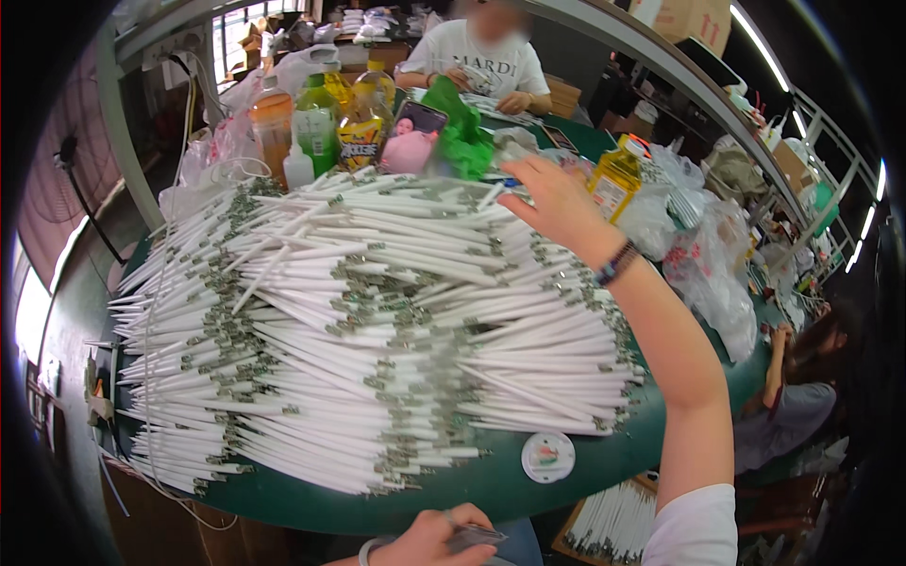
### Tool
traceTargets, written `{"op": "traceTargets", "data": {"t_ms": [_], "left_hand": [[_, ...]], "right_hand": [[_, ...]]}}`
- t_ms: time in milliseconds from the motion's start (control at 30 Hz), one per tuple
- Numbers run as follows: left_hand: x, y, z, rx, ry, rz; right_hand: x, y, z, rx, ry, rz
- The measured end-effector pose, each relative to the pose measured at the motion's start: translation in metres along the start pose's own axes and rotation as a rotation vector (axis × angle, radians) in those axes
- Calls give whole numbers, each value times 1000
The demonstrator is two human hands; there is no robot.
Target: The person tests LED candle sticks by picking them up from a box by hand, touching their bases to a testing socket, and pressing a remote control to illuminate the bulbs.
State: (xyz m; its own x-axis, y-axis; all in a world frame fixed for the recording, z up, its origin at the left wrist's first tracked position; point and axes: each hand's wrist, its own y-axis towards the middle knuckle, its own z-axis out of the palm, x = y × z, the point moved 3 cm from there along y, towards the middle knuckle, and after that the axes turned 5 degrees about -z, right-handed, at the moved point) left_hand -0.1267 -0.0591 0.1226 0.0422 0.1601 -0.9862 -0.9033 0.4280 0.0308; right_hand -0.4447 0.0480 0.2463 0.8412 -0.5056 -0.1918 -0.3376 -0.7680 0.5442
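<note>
Large heaps of slim white rods (311, 439) with small metal fittings at their ends cover most of the green table (302, 491). My right hand (559, 203) reaches over the far right of the heap, thumb and fingers apart. A small blue-tipped thing (511, 181) shows between them; whether they touch it, I cannot tell. Close to my body, below the table's near edge, my left hand (439, 538) is closed around a flat, greyish, shiny thing (475, 538) whose kind is unclear. A round white lid-like dish (547, 457) with small bits in it lies near the front edge.
Bottles (314, 123), a phone (415, 132) and a green plastic bag (460, 132) stand behind the rods. A yellow bottle (615, 179) and clear bags (713, 274) are at the right. One person (481, 57) sits opposite, another (793, 406) at right. A box of rods (609, 524) is below.
</note>
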Motion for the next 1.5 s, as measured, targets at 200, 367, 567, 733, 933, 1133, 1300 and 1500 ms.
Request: {"op": "traceTargets", "data": {"t_ms": [200, 367, 567, 733, 933, 1133, 1300, 1500], "left_hand": [[10, 7, -5, -7, 22, 26], [8, 8, -11, 63, 15, -37], [9, 7, -15, 167, -18, -117], [3, 2, -18, 131, -36, -104], [9, 3, -19, 44, -51, -75], [9, 10, -13, -30, 9, 317], [42, 2, -4, -37, -110, -55], [27, 4, 18, -265, -65, -52]], "right_hand": [[-35, 81, 81, -148, -58, 48], [-44, 115, 113, -293, -203, 65], [-54, 123, 127, -227, -208, 41], [-55, 119, 122, -228, -214, -10], [-35, 78, 68, -210, -120, -76], [-6, -40, -81, -30, -134, 55], [5, -218, -171, 154, -179, 505], [65, -391, -177, 314, 4, 930]]}}
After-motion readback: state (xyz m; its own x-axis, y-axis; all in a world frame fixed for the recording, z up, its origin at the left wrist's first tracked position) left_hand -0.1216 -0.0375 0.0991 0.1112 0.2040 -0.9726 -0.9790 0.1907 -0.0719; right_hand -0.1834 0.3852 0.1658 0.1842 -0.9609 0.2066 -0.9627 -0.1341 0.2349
